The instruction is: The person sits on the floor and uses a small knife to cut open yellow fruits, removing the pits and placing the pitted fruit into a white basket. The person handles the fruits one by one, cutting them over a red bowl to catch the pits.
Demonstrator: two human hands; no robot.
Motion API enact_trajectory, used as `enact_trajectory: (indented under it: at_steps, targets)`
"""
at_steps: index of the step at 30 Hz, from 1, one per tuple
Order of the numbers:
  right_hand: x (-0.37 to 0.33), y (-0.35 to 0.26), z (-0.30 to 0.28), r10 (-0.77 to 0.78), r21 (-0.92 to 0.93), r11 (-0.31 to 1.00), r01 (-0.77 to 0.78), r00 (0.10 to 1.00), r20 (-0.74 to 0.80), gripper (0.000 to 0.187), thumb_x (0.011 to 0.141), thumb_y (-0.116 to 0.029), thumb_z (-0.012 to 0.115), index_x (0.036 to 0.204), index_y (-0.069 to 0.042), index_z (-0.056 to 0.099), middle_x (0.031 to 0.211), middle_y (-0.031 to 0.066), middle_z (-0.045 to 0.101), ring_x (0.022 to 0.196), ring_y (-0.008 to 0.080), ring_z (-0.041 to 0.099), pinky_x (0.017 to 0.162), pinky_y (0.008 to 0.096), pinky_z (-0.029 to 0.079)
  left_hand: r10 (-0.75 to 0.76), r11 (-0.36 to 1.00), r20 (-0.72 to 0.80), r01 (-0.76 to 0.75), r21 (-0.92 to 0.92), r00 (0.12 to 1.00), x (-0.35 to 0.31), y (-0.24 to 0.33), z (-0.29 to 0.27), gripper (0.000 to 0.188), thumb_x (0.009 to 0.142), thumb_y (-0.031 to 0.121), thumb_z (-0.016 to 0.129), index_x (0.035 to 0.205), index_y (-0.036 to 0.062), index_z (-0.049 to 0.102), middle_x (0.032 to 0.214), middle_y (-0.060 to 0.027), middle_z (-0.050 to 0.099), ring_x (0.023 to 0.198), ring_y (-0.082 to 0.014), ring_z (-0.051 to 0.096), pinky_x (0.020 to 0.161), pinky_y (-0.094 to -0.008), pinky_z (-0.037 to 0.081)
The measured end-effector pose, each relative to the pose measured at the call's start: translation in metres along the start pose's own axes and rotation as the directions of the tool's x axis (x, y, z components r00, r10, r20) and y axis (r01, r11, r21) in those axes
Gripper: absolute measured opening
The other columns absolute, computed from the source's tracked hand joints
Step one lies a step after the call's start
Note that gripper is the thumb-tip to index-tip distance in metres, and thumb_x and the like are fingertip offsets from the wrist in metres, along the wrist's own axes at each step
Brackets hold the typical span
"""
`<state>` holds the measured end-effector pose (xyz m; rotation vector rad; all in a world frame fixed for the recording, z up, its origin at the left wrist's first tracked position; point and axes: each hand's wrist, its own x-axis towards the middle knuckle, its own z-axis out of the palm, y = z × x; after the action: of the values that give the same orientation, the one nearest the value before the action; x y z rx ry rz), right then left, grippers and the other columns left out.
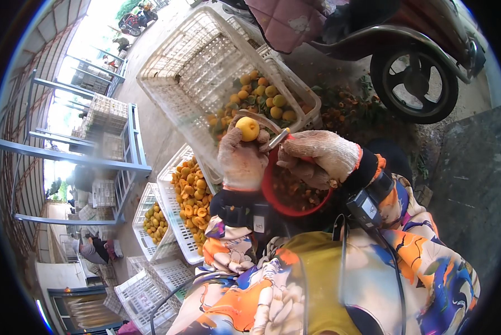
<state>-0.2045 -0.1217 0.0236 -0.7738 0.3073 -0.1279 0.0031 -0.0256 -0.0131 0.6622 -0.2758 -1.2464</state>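
My gloved left hand (242, 159) is closed around a round yellow fruit (248, 129), which looks like an apricot or small peach. In my gloved right hand (319, 157) is a small tool with a pale handle (279, 138) and a thin curved blade that arches beside the fruit. Whether the blade touches the skin I cannot tell. Below both hands stands a red bowl (289, 209) with brownish scraps in it. Just beyond, a big white plastic crate (190, 60) lies tilted with several yellow and greenish fruits (261, 96) in its lower corner.
Left of me, a white basket (177, 223) holds orange cut fruit (192, 192), beside a smaller basket of fruit (156, 224). Stacked white crates (144, 295) stand lower left. A scooter wheel (414, 84) is at upper right, near leafy scraps on the floor. Blue metal frames (74, 152) stand farther left.
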Motion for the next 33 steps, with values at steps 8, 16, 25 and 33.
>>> enact_trajectory:
  at_steps: [8, 16, 25, 33]
  targets:
    - [0.023, 0.016, -0.003, -0.363, -0.689, 0.703, 0.178, 0.922, -0.133, 0.025, 0.087, -0.027, 0.065, 0.090, -0.002, 0.064, 0.071, 0.0072, 0.061, 0.067, 0.0176, 0.059, 0.064, 0.0328, 0.047, 0.070, 0.998, 0.100, -0.069, -0.011, 0.993, -0.008, -0.002, 0.040, 0.052, 0.083, 0.014, 0.059, 0.135, 0.0071, 0.051, 0.123, -0.0217, 0.058, 0.105, -0.0353, 0.058, 0.090, -0.0475, 0.048]
    - [0.046, 0.031, -0.015, -0.263, -0.915, 0.401, 0.052, 0.963, -0.061, 0.023, 0.086, -0.022, 0.065, 0.102, -0.004, 0.066, 0.088, 0.0165, 0.067, 0.084, 0.0308, 0.065, 0.078, 0.0378, 0.052, -0.023, 0.960, 0.184, -0.031, 0.280, 0.983, -0.012, 0.005, 0.053, 0.072, 0.072, 0.003, 0.054, 0.143, 0.0100, 0.040, 0.119, -0.0195, 0.057, 0.106, -0.0337, 0.058, 0.089, -0.0528, 0.051]
    - [0.055, 0.036, -0.013, -0.452, -0.924, 0.329, 0.197, 0.892, 0.029, 0.022, 0.087, -0.020, 0.065, 0.102, -0.005, 0.066, 0.095, 0.0167, 0.068, 0.091, 0.0326, 0.065, 0.082, 0.0382, 0.053, 0.011, 0.972, -0.024, -0.005, 0.233, 1.000, -0.026, -0.012, 0.051, 0.057, 0.079, 0.004, 0.054, 0.135, -0.0002, 0.046, 0.120, -0.0152, 0.060, 0.115, -0.0276, 0.054, 0.104, -0.0370, 0.039]
    - [0.045, 0.040, -0.014, -0.389, -0.896, 0.412, 0.163, 0.921, -0.011, 0.024, 0.085, -0.027, 0.061, 0.090, -0.004, 0.064, 0.086, 0.0194, 0.067, 0.084, 0.0383, 0.065, 0.074, 0.0437, 0.052, 0.107, 0.846, 0.168, -0.178, 0.502, 0.980, -0.028, -0.004, 0.070, 0.056, 0.074, 0.003, 0.052, 0.129, -0.0012, 0.050, 0.119, -0.0151, 0.061, 0.114, -0.0268, 0.056, 0.103, -0.0352, 0.041]
